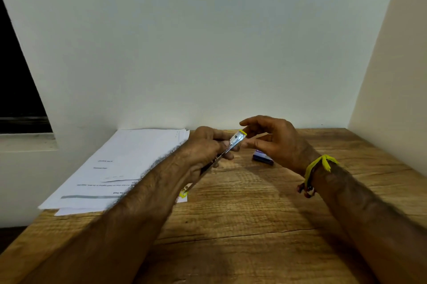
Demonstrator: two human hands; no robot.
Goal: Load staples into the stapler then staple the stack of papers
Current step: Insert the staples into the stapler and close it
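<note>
My left hand (208,147) grips a slim silver stapler (236,139) with a yellow tip, held above the wooden table and pointing up to the right. My right hand (270,140) hovers at the stapler's yellow end, fingers spread and curled near it; whether it pinches any staples I cannot tell. A small blue and purple staple box (262,158) lies on the table below my right hand, partly hidden by it. A stack of white printed papers (120,163) lies at the table's back left, slightly fanned, with my left forearm over its near corner.
The wooden table (242,214) is set in a corner, with a white wall behind and another wall on the right. A dark window opening is at far left. A yellow thread band sits on my right wrist (316,168).
</note>
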